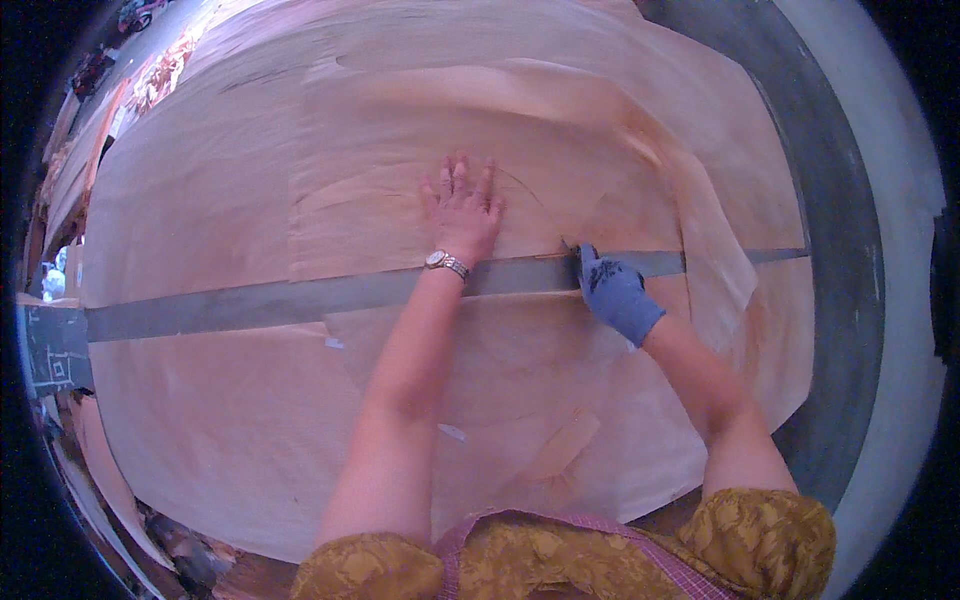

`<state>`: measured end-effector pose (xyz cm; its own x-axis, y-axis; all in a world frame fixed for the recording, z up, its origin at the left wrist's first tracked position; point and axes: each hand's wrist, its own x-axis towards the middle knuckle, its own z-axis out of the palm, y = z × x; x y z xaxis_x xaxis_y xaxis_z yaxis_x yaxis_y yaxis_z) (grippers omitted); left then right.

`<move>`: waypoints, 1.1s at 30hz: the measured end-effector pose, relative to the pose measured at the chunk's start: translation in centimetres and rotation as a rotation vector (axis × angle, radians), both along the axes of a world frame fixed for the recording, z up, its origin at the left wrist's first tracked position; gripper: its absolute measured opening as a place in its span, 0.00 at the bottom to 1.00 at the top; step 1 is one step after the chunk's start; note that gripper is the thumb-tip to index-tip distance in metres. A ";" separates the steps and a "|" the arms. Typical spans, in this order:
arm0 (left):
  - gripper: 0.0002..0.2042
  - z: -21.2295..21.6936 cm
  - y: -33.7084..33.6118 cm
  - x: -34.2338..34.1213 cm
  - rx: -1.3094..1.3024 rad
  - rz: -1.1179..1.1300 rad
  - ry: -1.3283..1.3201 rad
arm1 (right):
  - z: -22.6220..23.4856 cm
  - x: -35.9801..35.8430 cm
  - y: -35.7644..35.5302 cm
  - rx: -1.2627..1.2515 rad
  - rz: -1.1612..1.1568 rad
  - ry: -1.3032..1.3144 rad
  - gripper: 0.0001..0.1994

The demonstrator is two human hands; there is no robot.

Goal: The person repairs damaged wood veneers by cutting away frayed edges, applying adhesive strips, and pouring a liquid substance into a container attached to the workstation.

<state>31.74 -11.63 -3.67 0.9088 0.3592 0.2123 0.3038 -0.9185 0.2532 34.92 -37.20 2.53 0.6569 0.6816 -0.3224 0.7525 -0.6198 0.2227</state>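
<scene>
My left hand, bare and with a watch at the wrist, lies flat with fingers spread on a thin pale wood veneer sheet. To its right, my right hand wears a blue-grey glove and is closed round a small dark cutting tool. The tool's tip touches the sheet's near edge, where a thin sliver shows; most of the tool is hidden by the glove. Between this sheet and a nearer veneer sheet runs a bare grey strip.
A loose, wavy veneer piece curls across the grey strip at right. Small veneer scraps lie on the near sheet. A grey curved edge borders the right side. Veneer offcuts are heaped at the far left.
</scene>
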 end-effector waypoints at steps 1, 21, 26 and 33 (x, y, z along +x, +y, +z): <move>0.29 0.1 -0.3 0.1 0.002 -0.005 -0.009 | -0.8 -0.6 -1.2 0.022 -0.036 -0.001 0.15; 0.37 1.1 -0.4 0.5 -0.061 -0.013 -0.090 | 7.8 27.3 13.7 0.330 0.030 -0.311 0.18; 0.38 1.3 0.2 -0.6 -0.118 0.025 -0.121 | 14.6 26.6 3.8 0.641 -0.055 -0.467 0.16; 0.37 0.7 -0.5 -0.1 -0.096 0.020 0.029 | 20.7 19.4 -30.8 0.533 -0.437 -0.729 0.14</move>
<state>31.69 -12.12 -3.00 0.9066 0.3945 0.1499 0.3301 -0.8841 0.3307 54.28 -68.02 23.27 0.7997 0.2712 0.5356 0.2248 -0.9625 0.1516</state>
